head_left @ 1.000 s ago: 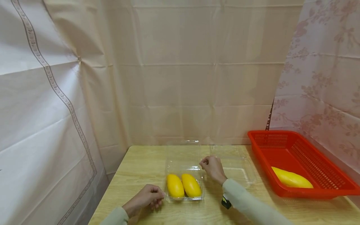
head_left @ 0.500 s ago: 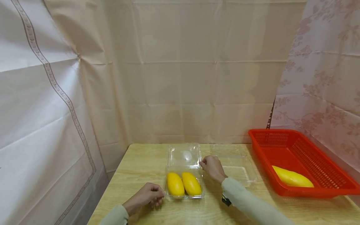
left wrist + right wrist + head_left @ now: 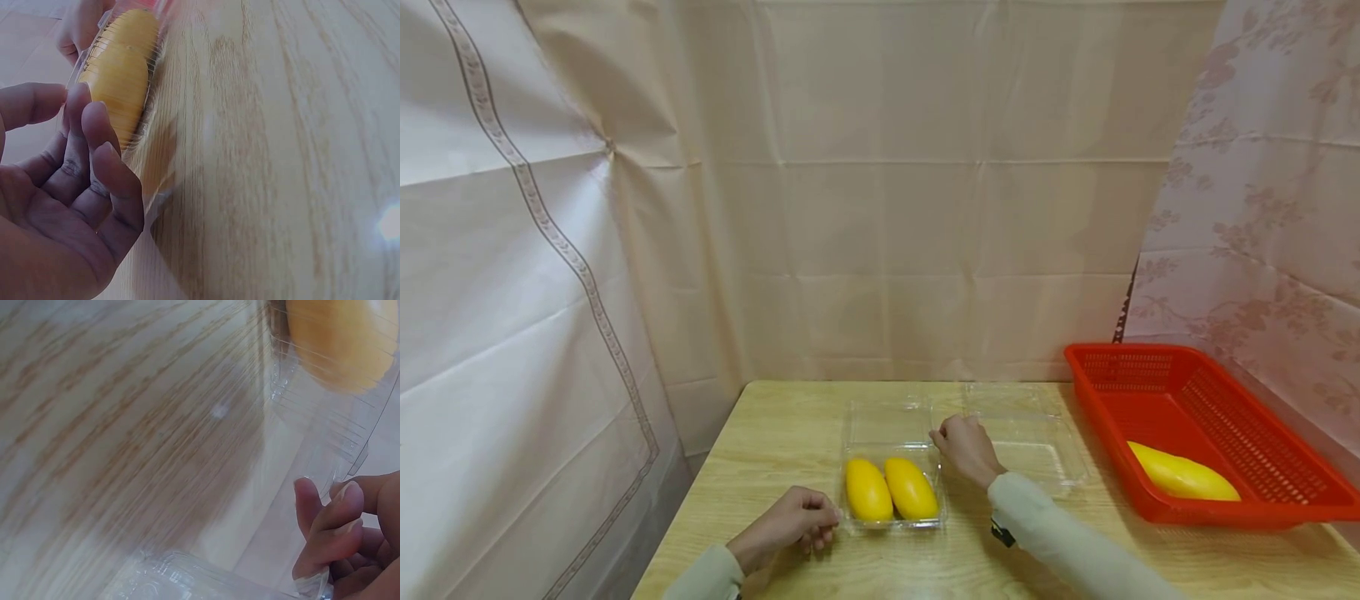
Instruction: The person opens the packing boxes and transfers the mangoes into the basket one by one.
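Two yellow mangoes (image 3: 868,490) lie side by side in the base of a clear plastic clamshell box (image 3: 904,523). Its lid (image 3: 891,421) is folded back at the hinge, away from the mangoes. My left hand (image 3: 793,525) pinches the box at its front left corner with thumb and forefinger; the other fingers curve loosely in the left wrist view. At the far right, near the hinge, my right hand (image 3: 968,450) pinches the clear plastic edge. In the right wrist view, its fingers (image 3: 337,515) are bent beside that edge, and the exact contact is partly hidden.
Right of the box lies a second clear clamshell (image 3: 1037,458), opened flat. A red plastic basket (image 3: 1180,515) with a yellow mango (image 3: 1183,475) in it stands at the right. Cloth hangs behind and beside the wooden table (image 3: 775,433).
The lid's far edge has come lower in the head view and the lid looks shorter. Both hands have stayed nearly still at the box; the mangoes have not moved.
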Tool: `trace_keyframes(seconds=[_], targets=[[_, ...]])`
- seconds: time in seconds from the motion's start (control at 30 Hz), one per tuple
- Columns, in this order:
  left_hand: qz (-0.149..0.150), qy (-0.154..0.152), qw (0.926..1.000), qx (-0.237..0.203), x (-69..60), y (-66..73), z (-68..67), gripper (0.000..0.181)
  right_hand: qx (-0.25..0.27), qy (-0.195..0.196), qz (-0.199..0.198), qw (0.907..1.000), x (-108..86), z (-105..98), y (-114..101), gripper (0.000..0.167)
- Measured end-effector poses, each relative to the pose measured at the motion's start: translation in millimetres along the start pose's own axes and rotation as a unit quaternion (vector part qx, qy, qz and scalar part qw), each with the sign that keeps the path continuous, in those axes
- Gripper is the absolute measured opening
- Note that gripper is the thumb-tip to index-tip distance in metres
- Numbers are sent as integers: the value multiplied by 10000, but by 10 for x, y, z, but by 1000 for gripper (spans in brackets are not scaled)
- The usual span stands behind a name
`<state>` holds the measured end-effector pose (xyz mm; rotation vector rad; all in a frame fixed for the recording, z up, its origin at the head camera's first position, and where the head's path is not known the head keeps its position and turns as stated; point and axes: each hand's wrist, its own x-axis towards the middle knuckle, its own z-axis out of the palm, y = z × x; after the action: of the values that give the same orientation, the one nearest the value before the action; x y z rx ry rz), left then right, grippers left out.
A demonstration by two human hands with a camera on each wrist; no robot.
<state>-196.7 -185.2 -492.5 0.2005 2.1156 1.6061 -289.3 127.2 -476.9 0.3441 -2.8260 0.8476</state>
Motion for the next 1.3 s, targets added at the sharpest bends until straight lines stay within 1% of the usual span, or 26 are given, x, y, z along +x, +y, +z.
trace_keyframes(seconds=[0.23,0.43,0.63,0.73,0.87,0.93,1.17,1.3], targets=[[24,33,10000,6,-5,3,6,23,-85,-8,-112,9999,0,6,3,44],[20,-22,10000,-27,-22,22,7,24,-64,7,-171,9998,-4,19,7,45],[-2,-31,10000,-4,-8,11,8,25,18,42,-253,9997,-12,18,2,43],[-7,8,10000,13,-5,8,9,23,11,74,-319,9995,-7,15,5,39],[-7,28,10000,15,-13,22,15,23,-100,235,-502,9984,-5,2,4,25],[6,34,10000,27,-19,30,18,23,-141,310,-575,9978,-3,-10,0,20],[73,53,10000,38,-32,41,27,23,-132,423,-818,9957,-39,-72,-77,18],[75,56,10000,11,-35,26,32,24,-28,309,-972,9948,-117,-113,-157,18]])
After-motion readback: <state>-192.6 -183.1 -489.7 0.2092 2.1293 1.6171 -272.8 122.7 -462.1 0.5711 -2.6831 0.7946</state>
